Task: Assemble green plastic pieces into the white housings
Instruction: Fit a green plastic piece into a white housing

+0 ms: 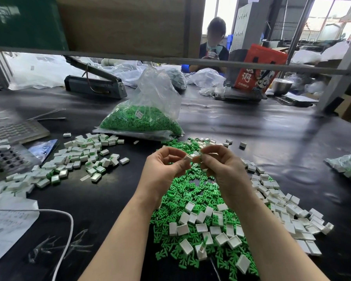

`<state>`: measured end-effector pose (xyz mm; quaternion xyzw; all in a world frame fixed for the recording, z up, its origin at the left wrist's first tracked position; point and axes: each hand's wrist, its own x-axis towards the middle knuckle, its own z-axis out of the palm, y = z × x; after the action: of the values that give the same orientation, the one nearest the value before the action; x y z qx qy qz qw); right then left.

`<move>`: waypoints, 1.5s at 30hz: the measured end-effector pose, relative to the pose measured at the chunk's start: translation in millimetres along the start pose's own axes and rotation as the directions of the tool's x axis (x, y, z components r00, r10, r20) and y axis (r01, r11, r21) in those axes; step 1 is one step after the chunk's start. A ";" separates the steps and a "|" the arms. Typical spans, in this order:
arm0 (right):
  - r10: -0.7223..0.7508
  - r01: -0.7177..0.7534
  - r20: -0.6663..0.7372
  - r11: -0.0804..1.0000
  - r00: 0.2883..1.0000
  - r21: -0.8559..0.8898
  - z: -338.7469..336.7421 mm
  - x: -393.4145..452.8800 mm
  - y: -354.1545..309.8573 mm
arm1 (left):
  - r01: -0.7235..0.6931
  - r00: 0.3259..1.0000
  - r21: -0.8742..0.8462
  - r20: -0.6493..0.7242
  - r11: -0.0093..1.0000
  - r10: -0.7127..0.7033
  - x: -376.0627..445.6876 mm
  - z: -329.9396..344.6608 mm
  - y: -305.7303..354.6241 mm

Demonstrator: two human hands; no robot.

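Hiding most of what sits between the two hands: curled fingers, so whether a green piece is already seated there cannot be told. Blurred too, the label on the bag (144, 116) of green pieces at mid-table, and the writing on the paper (6, 222) at lower left, cut off by the frame edge. Held up over the black table (282, 142), above the loose heap: a small white housing (188, 158), boxy, open on one face, pinched at the fingertips of the left hand (164, 167), thumb and forefinger curled round it. Touching it from the other side, the right hand (221, 165), fingers bent in tight on something small and pale, its colour hard to make out. Spread beneath the wrists: green pieces (190, 197), flat and forked, with empty white housings (215, 224) scattered over them and trailing off right. Lying well apart at left: a pile of finished housings (77, 159), white with green showing at the edges. Seated behind the shelf rail, partly hidden: another person (213, 45).
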<state>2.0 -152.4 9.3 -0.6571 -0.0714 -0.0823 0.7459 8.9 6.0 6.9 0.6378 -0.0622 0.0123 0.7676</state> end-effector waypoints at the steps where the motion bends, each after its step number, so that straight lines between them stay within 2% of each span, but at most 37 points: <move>1: 0.001 0.000 -0.017 1.000 1.000 0.019 0.1 0.2 -0.2 | 0.000 1.000 -0.003 -0.001 1.000 0.000 -0.3 0.5 0.2; 10: -0.056 0.058 -0.112 0.998 0.992 0.020 5.1 1.0 4.6 | -0.017 1.000 0.052 -0.001 0.998 0.017 -2.4 6.2 1.4; 20: -0.042 0.049 -0.104 0.997 0.994 0.063 7.9 1.0 7.8 | -0.022 1.000 0.075 -0.018 0.997 0.024 -2.8 7.2 1.8; 27: -0.063 0.066 -0.102 0.997 0.993 0.032 8.4 1.9 8.4 | -0.035 0.999 0.065 -0.023 0.997 0.036 -3.4 6.6 2.1; 39: -0.115 0.124 0.048 0.948 0.992 -0.293 -3.1 2.3 2.3 | -0.141 0.988 0.218 -0.035 0.966 0.152 -3.6 1.6 4.5; 45: -0.016 0.126 0.202 0.829 0.979 -0.544 -6.8 3.4 6.8 | -0.140 0.990 0.266 0.005 0.954 0.143 -2.9 0.8 4.5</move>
<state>6.8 -158.4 2.6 -0.8465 -0.1395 -0.0645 0.5097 5.5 6.2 11.1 0.7289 -0.1001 0.0799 0.6726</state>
